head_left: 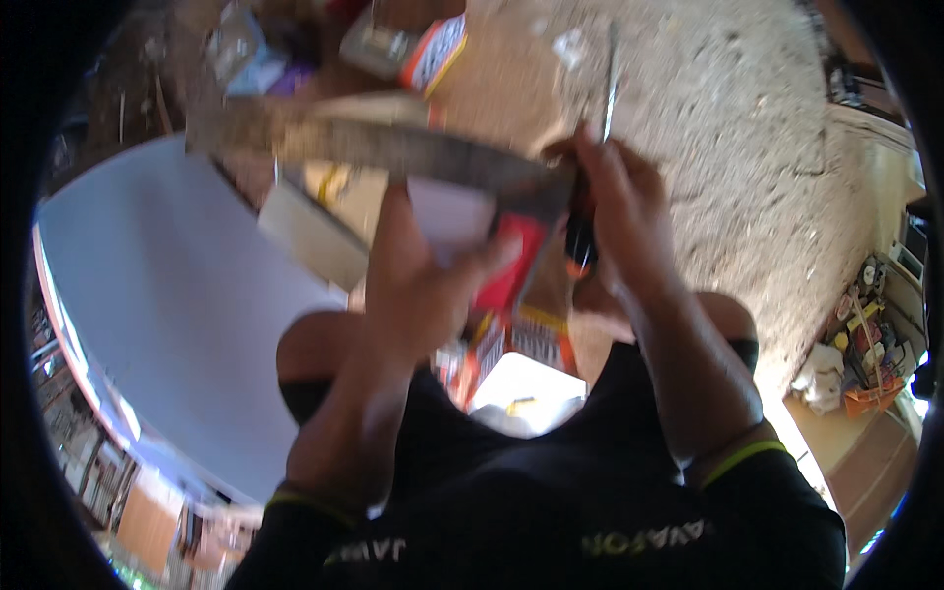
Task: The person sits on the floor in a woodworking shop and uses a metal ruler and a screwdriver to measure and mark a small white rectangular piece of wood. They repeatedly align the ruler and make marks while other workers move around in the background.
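A long, flat brownish strip [364, 143], which looks like wood and is blurred by motion, spans the space in front of me. My left hand [418, 285] is at its lower edge, the fingers passing out of sight behind it and the thumb stretched over a red piece [511, 261]. Next to the red is a pale grey panel [452, 216]; whether these join the strip I cannot tell. My right hand [629, 216] is closed around a screwdriver [580, 241] with a black and orange handle, its thin metal shaft pointing away, close to the strip's right end.
A large pale blue curved panel [187, 315] fills the left side. Rough bare ground [728, 128] spreads to the right. Beyond the strip lies a packet with an orange and white label [433, 54]. Between my legs sits a white container [526, 388]. Clutter [865, 339] is heaped at far right.
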### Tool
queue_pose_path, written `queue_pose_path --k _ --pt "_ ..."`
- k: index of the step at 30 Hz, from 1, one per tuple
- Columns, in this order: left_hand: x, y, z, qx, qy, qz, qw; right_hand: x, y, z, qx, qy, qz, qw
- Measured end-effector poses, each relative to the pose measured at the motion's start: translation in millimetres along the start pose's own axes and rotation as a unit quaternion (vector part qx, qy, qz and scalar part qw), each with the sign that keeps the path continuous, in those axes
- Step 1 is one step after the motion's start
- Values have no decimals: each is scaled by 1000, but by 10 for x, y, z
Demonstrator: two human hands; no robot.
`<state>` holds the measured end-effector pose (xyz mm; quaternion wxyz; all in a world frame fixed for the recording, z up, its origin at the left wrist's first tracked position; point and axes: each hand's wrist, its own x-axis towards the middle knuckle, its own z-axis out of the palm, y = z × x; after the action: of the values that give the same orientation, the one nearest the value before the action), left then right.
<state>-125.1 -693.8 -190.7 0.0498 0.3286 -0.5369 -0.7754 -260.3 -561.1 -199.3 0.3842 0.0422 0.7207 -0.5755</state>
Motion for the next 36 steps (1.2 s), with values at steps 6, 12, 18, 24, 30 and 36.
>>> queue_pose_path --k 6,12,18,24,30,36 --pt "27 -194 105 -6 -41 142 989 -109 5 -78 57 -106 -177 977" --pt "-185 -115 53 -57 -112 245 961 -535 -19 203 63 -81 -276 956" --pt "-750 -172 -46 -45 -50 321 945 -989 120 450 126 -139 -367 911" --pt "-1178 -173 -107 -171 33 378 909 -1299 227 691 113 -176 -431 878" --pt "-1273 168 57 -49 68 386 919 -1442 55 561 183 -191 -416 870" --pt "-1075 375 242 -24 33 387 921 -1238 -52 337 169 -154 -434 872"
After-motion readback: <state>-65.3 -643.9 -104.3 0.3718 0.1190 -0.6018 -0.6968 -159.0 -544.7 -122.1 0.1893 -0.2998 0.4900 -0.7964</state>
